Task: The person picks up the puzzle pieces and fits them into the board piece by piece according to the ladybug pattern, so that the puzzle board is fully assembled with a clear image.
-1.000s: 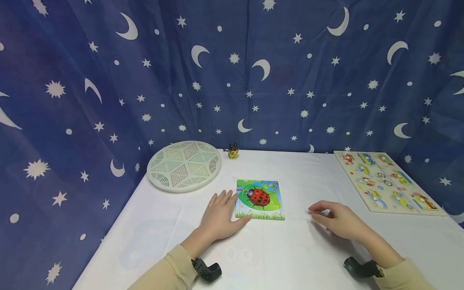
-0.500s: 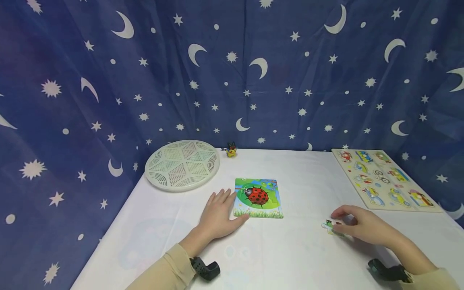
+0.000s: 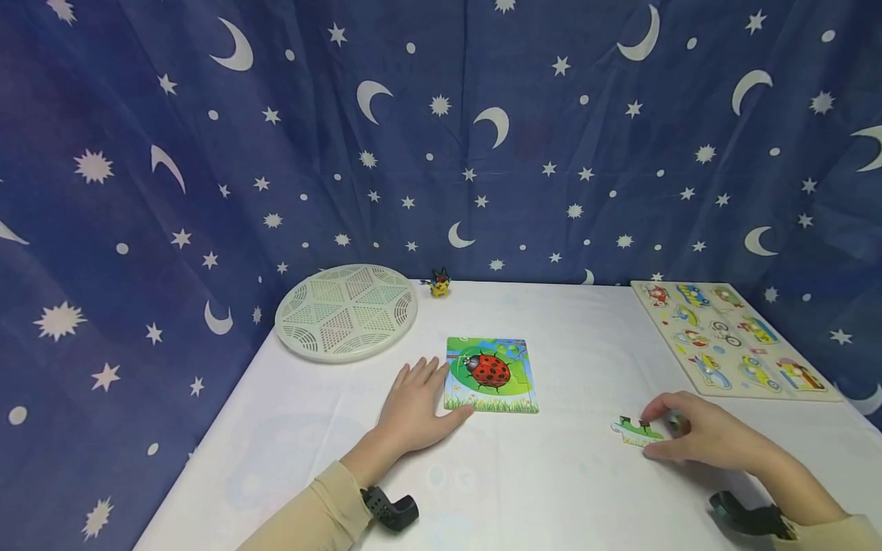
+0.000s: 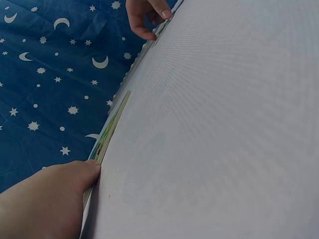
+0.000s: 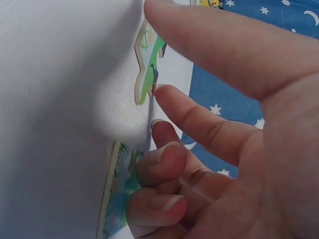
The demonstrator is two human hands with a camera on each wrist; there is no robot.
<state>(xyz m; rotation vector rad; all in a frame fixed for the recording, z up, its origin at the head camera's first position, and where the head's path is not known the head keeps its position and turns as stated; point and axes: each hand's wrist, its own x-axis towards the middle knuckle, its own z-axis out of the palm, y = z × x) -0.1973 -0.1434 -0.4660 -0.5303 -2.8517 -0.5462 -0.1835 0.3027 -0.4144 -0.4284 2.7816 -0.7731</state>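
A square ladybug puzzle (image 3: 491, 375) lies flat on the white table. My left hand (image 3: 412, 413) rests beside it, fingers spread, with fingertips at its left edge and the thumb at its lower left corner. To the right, my right hand (image 3: 703, 432) has thumb and index finger at opposite edges of a small green puzzle piece (image 3: 634, 433), pinching it low over the table. In the right wrist view the index fingertip meets the edge of that puzzle piece (image 5: 148, 74), and the remaining fingers are curled. Another puzzle piece (image 5: 112, 199) shows behind those fingers, mostly hidden in the head view.
A round pale board (image 3: 347, 312) with a star pattern stands at the back left. Near it is a small yellow figurine (image 3: 439, 284). A wooden peg puzzle board (image 3: 730, 340) with vehicle pictures lies at the right. A blue curtain (image 3: 413, 138) hangs behind the table.
My right hand has moved right and a little toward the front, with thumb and index finger now wider apart around the green puzzle piece. The left hand stays at the ladybug puzzle.
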